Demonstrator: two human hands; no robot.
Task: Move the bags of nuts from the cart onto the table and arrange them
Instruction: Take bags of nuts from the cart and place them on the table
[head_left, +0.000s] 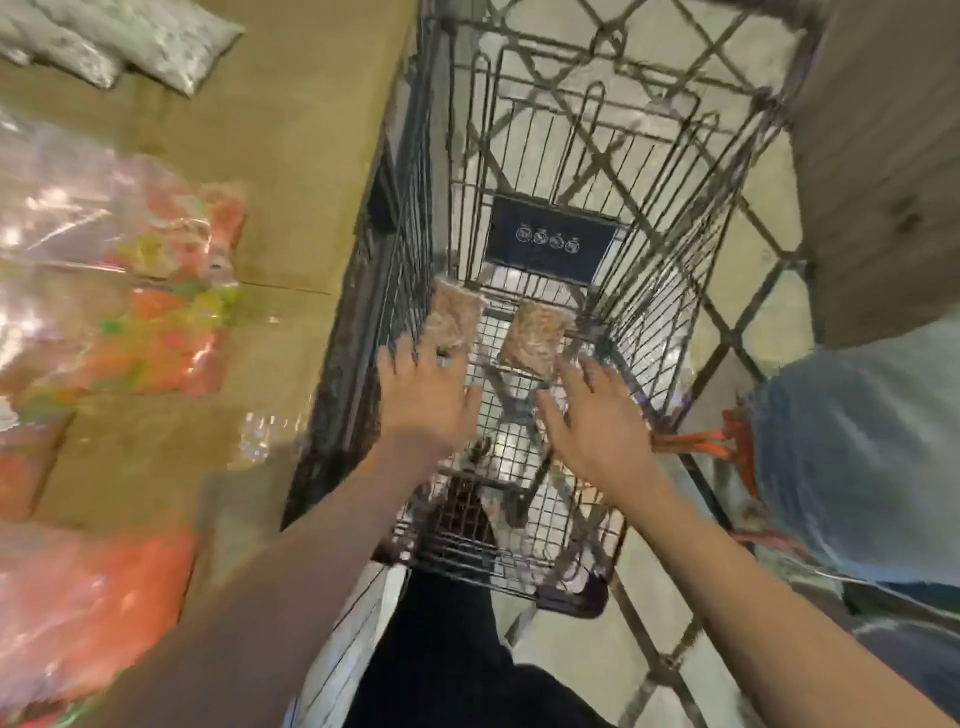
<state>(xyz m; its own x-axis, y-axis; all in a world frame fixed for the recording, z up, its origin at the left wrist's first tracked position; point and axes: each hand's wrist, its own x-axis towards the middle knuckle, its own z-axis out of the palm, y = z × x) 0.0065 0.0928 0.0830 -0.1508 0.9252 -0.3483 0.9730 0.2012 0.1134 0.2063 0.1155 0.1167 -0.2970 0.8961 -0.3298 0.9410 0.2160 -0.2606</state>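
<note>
Cart (597, 171): nut bags (454, 322) just beyond hands (423, 400).

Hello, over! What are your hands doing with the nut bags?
Both hands open: left hand, right hand reaching. Two nut bags in cart. Nothing blocking.

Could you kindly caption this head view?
Both hands, left and right, reach into the cart toward two bags of nuts.

Cart (597, 156) right of bench (291, 156), touching its edge. Two nut bags (454, 322) (535, 335) side by side in cart. Left hand (421, 400) near left bag, right hand (597, 415) near right bag. Candy bags (119, 291) on bench, left.
</note>
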